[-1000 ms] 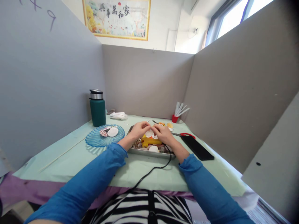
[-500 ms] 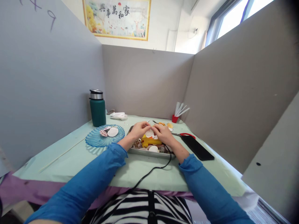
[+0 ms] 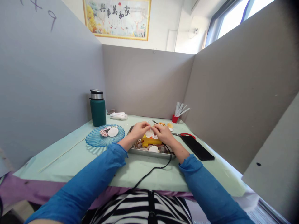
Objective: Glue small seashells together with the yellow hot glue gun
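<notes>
Above a metal tray (image 3: 149, 152), my left hand (image 3: 139, 130) and my right hand (image 3: 163, 133) meet, fingers pinched together almost tip to tip. Whatever sits between the fingertips is too small to make out. Just below them is a pale round disc (image 3: 149, 133); whether it is held or lying there, I cannot tell. A yellow glue gun (image 3: 151, 142) rests in the tray, its black cord (image 3: 154, 168) running over the table edge towards me. Another white disc (image 3: 154, 149) and several small brownish pieces lie around it.
On the left are a blue glass plate (image 3: 92, 137) with discs and patterned pieces, a green bottle (image 3: 97, 109) and a thin stick (image 3: 62, 155). At right lie a black phone (image 3: 197, 147) and red-handled scissors (image 3: 188, 135). A red cup (image 3: 175, 119) holds white sticks. Grey partitions (image 3: 149, 81) enclose the table.
</notes>
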`<action>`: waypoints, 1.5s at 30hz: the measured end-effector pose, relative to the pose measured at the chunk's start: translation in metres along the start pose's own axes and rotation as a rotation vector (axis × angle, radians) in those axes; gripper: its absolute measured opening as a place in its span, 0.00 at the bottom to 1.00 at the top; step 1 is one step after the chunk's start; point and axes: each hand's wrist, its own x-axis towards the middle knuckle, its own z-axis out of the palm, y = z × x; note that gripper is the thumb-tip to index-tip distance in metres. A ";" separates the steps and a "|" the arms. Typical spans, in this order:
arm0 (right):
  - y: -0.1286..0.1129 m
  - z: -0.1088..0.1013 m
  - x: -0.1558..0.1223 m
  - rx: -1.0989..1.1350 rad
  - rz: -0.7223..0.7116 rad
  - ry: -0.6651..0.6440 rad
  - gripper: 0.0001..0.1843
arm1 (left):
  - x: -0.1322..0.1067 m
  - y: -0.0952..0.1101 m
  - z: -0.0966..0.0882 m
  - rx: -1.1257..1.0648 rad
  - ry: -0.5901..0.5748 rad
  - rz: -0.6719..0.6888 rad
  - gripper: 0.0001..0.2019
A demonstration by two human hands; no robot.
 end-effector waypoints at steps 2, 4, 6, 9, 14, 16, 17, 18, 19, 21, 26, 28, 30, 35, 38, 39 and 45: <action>0.000 0.000 0.000 -0.004 -0.003 0.002 0.18 | -0.001 0.001 0.000 0.004 0.004 -0.008 0.16; -0.001 -0.001 0.000 -0.005 -0.007 0.003 0.18 | -0.001 0.001 0.000 0.007 0.008 -0.013 0.16; -0.001 -0.001 0.000 -0.006 -0.005 0.004 0.18 | -0.001 0.000 0.000 0.008 0.008 -0.010 0.16; 0.000 -0.001 0.000 -0.011 0.003 0.002 0.17 | 0.000 0.000 0.000 0.005 0.002 0.001 0.16; -0.001 -0.001 0.001 -0.012 0.005 -0.002 0.17 | 0.000 -0.001 0.000 0.020 0.004 0.009 0.16; -0.001 -0.001 0.000 -0.007 0.008 -0.005 0.17 | 0.000 -0.001 0.000 0.027 0.008 0.015 0.15; -0.001 -0.001 0.000 -0.004 0.010 -0.006 0.17 | 0.000 0.000 0.000 0.028 0.009 0.016 0.15; -0.001 -0.001 0.000 0.000 0.012 -0.007 0.17 | 0.000 0.000 0.000 0.028 0.009 0.017 0.15; -0.001 -0.001 0.000 0.003 0.014 -0.007 0.17 | 0.000 0.000 0.000 0.025 0.007 0.016 0.15; -0.001 -0.001 0.000 0.005 0.016 -0.005 0.18 | 0.000 0.000 0.000 0.018 0.004 0.010 0.15; 0.000 -0.001 0.000 0.001 0.014 -0.006 0.17 | -0.001 0.001 0.000 -0.009 -0.007 -0.006 0.15; 0.000 -0.001 0.000 -0.003 0.010 -0.007 0.17 | -0.001 0.001 0.000 -0.013 -0.005 -0.013 0.15; -0.001 -0.001 0.000 -0.005 0.006 -0.006 0.18 | -0.001 0.001 0.000 -0.006 0.000 -0.012 0.15; 0.000 -0.001 0.000 -0.006 0.010 -0.008 0.17 | 0.000 0.001 -0.001 0.017 0.002 0.005 0.15; 0.000 0.000 0.001 -0.011 0.010 -0.007 0.17 | 0.000 0.001 -0.001 0.009 0.000 0.003 0.15; 0.000 0.000 0.001 -0.011 0.010 -0.007 0.17 | 0.000 0.000 0.000 0.007 0.000 0.004 0.15; -0.004 -0.002 0.000 0.004 0.021 -0.029 0.18 | 0.000 -0.001 0.001 0.003 -0.004 -0.010 0.15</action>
